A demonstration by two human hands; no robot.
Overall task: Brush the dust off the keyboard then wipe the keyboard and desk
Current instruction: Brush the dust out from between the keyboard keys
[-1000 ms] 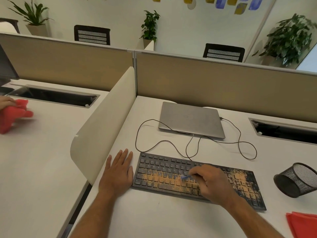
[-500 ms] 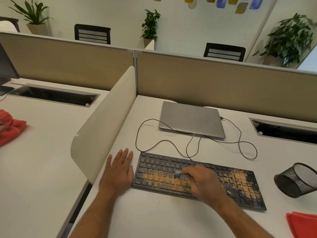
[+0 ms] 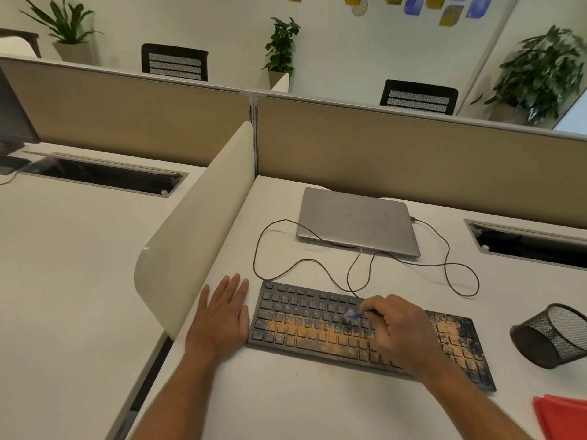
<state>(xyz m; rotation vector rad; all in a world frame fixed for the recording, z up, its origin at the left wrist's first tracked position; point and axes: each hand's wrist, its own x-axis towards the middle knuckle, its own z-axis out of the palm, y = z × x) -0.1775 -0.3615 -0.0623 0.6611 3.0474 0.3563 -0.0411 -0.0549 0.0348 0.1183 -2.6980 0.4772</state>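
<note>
A black keyboard (image 3: 305,325) lies on the white desk (image 3: 286,401), its lower rows and right end coated in orange dust. My right hand (image 3: 397,335) grips a small brush (image 3: 352,315) with a blue handle. The brush's blurred bristle tip touches the keys near the middle of the keyboard. My left hand (image 3: 222,315) rests flat on the desk, fingers straight, against the keyboard's left edge. A red cloth (image 3: 562,417) lies at the desk's near right corner.
A shut grey laptop (image 3: 355,223) sits behind the keyboard, with the keyboard's thin cable (image 3: 444,265) looping across the desk. A tipped black mesh cup (image 3: 549,335) lies at the right. A curved white divider (image 3: 197,236) stands at the left.
My right hand has slid the brush leftwards and up across the keys. The other person's hand and red cloth on the left desk have gone out of view.
</note>
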